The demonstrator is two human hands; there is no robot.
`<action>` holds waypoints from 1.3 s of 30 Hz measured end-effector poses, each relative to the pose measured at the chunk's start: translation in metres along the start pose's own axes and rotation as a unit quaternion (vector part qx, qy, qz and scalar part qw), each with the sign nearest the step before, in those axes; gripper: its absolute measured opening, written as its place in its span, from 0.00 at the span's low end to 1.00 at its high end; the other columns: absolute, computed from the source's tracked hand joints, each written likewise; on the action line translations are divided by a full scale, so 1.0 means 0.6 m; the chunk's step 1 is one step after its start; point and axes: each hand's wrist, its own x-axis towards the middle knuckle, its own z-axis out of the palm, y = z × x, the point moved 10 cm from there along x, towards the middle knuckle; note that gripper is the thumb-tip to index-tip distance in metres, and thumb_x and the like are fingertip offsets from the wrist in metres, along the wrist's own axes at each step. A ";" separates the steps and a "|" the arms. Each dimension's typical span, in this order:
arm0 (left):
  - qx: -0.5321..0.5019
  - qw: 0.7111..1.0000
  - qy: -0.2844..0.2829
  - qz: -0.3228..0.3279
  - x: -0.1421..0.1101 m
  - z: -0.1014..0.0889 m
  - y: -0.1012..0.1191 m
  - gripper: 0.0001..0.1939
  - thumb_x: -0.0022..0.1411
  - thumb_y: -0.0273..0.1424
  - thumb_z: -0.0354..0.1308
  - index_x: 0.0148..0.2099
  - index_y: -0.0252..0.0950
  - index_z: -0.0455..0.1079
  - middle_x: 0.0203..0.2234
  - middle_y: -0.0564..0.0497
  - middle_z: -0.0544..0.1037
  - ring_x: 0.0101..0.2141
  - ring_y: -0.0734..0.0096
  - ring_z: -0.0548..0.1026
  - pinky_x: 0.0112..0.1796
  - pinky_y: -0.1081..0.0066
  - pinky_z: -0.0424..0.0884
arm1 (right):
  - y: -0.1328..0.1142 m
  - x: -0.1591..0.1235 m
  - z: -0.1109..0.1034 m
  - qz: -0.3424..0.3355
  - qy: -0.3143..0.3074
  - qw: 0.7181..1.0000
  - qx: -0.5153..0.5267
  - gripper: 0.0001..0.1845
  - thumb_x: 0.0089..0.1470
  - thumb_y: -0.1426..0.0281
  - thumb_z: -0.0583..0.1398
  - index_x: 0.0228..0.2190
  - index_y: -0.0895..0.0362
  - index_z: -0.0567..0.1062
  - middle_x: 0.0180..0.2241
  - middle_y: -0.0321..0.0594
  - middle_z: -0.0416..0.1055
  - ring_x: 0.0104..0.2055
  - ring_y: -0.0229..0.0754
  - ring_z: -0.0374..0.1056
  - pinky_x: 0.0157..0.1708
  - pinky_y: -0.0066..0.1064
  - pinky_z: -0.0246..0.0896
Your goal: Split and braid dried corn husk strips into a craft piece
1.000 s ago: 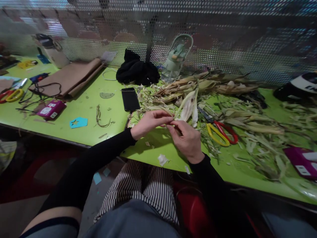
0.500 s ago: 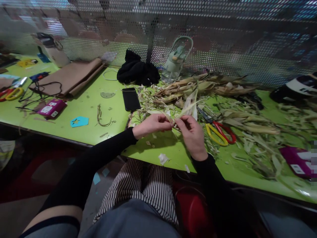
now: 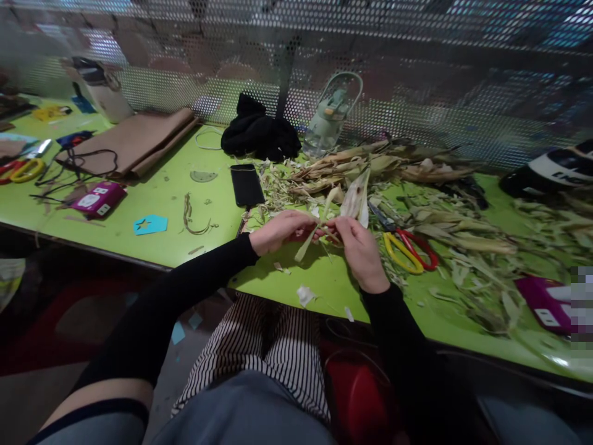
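Observation:
My left hand and my right hand meet above the front of the green table. Both pinch a pale corn husk strip, whose one end hangs down between them and whose other end rises toward a wide white husk leaf just behind my fingers. Each hand's fingers are closed on the strip. A heap of dried corn husks lies behind and to the right. Red and yellow scissors rest just right of my right hand.
A black phone lies left of the husks, with a black cloth and a pale green bottle behind it. Brown paper, a magenta box and a blue tag sit left. Another magenta box is at the right.
Both hands have drawn slightly closer to the husk heap while working the strip; a loose end of the strip now hangs down between them.

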 end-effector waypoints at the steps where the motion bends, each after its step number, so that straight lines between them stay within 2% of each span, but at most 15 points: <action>1: -0.018 1.000 0.012 -0.011 0.001 -0.004 -0.001 0.11 0.66 0.28 0.55 0.31 0.31 0.72 0.26 0.51 0.76 0.27 0.80 0.70 0.35 0.74 0.65 | -0.002 0.000 0.000 -0.004 -0.002 1.000 -0.015 0.24 0.58 0.45 0.59 0.30 0.53 0.77 0.32 0.41 0.77 0.34 0.46 0.72 0.36 0.38 0.69; 4: -0.028 0.999 0.036 -0.027 0.000 -0.011 0.000 0.10 0.64 0.22 0.52 0.31 0.31 0.72 0.24 0.53 0.75 0.25 0.81 0.68 0.35 0.75 0.66 | -0.018 -0.006 0.002 -0.028 -0.006 0.996 -0.083 0.24 0.59 0.46 0.58 0.30 0.53 0.76 0.30 0.41 0.76 0.30 0.45 0.70 0.33 0.37 0.67; 7: 0.020 0.999 0.026 0.012 -0.003 -0.007 0.013 0.08 0.63 0.23 0.55 0.32 0.30 0.73 0.21 0.55 0.72 0.22 0.83 0.63 0.32 0.76 0.63 | -0.042 -0.012 0.008 -0.068 -0.016 0.988 -0.141 0.17 0.58 0.53 0.61 0.30 0.54 0.75 0.27 0.39 0.75 0.29 0.43 0.68 0.32 0.35 0.64; 10: 0.079 0.995 0.008 0.064 -0.008 0.001 0.027 0.05 0.60 0.27 0.62 0.33 0.30 0.72 0.22 0.56 0.72 0.24 0.82 0.67 0.30 0.76 0.62 | -0.059 -0.017 0.015 -0.099 -0.029 0.983 -0.151 0.13 0.58 0.58 0.60 0.29 0.54 0.73 0.28 0.39 0.75 0.30 0.42 0.68 0.33 0.34 0.62; 12: 0.117 0.990 0.011 0.076 -0.010 0.002 0.029 0.06 0.57 0.27 0.65 0.33 0.30 0.72 0.22 0.56 0.73 0.24 0.81 0.68 0.30 0.76 0.62 | -0.063 -0.019 0.018 -0.105 -0.033 0.982 -0.153 0.12 0.58 0.60 0.60 0.29 0.54 0.72 0.28 0.39 0.74 0.30 0.42 0.67 0.32 0.33 0.61; 19: 0.188 0.977 0.017 0.099 -0.011 0.000 0.032 0.01 0.56 0.23 0.61 0.33 0.30 0.72 0.21 0.57 0.72 0.23 0.83 0.67 0.28 0.77 0.61 | -0.064 -0.030 0.015 -0.091 -0.032 0.984 -0.147 0.13 0.59 0.61 0.60 0.26 0.53 0.68 0.23 0.33 0.64 0.23 0.36 0.55 0.25 0.31 0.51; 24: 0.177 0.980 0.010 0.093 -0.008 -0.004 0.029 0.01 0.57 0.23 0.61 0.32 0.29 0.73 0.21 0.56 0.73 0.23 0.83 0.68 0.29 0.77 0.62 | -0.058 -0.029 0.010 -0.073 -0.038 0.988 -0.129 0.14 0.59 0.59 0.60 0.26 0.53 0.68 0.20 0.30 0.58 0.22 0.35 0.50 0.24 0.30 0.48; 26: 0.157 0.984 -0.006 0.080 -0.006 0.000 0.027 0.03 0.59 0.24 0.61 0.33 0.29 0.73 0.22 0.55 0.75 0.23 0.82 0.68 0.30 0.76 0.64 | -0.054 -0.025 0.008 -0.069 -0.036 0.989 -0.123 0.15 0.59 0.58 0.61 0.26 0.53 0.69 0.21 0.30 0.59 0.22 0.35 0.51 0.24 0.31 0.48; 29: 0.103 0.993 -0.022 0.045 -0.004 0.005 0.021 0.11 0.65 0.29 0.58 0.30 0.30 0.72 0.22 0.54 0.74 0.26 0.81 0.71 0.36 0.74 0.69 | -0.051 -0.019 0.007 -0.072 -0.031 0.990 -0.119 0.15 0.59 0.57 0.61 0.27 0.54 0.70 0.23 0.33 0.64 0.25 0.37 0.56 0.26 0.31 0.51; 31: 0.064 0.998 -0.010 0.019 -0.005 0.003 0.016 0.15 0.68 0.32 0.57 0.28 0.31 0.70 0.21 0.54 0.73 0.29 0.78 0.74 0.41 0.72 0.71 | -0.049 -0.017 0.011 -0.069 -0.036 0.990 -0.121 0.16 0.60 0.55 0.60 0.28 0.54 0.71 0.24 0.34 0.65 0.26 0.38 0.58 0.27 0.31 0.52; 34: 0.037 0.999 0.003 -0.008 -0.006 0.000 0.008 0.16 0.69 0.33 0.56 0.28 0.32 0.70 0.22 0.53 0.74 0.31 0.77 0.76 0.45 0.70 0.71 | -0.041 -0.017 0.015 -0.054 -0.043 0.990 -0.122 0.19 0.62 0.52 0.57 0.29 0.53 0.71 0.24 0.33 0.65 0.26 0.38 0.57 0.26 0.31 0.52; 37: 0.049 0.999 0.001 0.017 -0.005 -0.001 0.011 0.17 0.69 0.33 0.56 0.27 0.33 0.66 0.21 0.54 0.72 0.31 0.77 0.75 0.43 0.71 0.71 | -0.033 -0.015 0.015 -0.041 -0.040 0.991 -0.118 0.19 0.62 0.51 0.57 0.30 0.53 0.71 0.24 0.34 0.66 0.25 0.38 0.57 0.26 0.31 0.52; 39: 0.072 0.996 0.004 0.047 -0.004 -0.003 0.016 0.16 0.69 0.33 0.56 0.28 0.33 0.66 0.22 0.55 0.73 0.28 0.79 0.72 0.38 0.73 0.69 | -0.031 -0.013 0.015 -0.044 -0.041 0.991 -0.115 0.19 0.61 0.51 0.58 0.31 0.54 0.72 0.26 0.35 0.68 0.26 0.38 0.59 0.27 0.31 0.54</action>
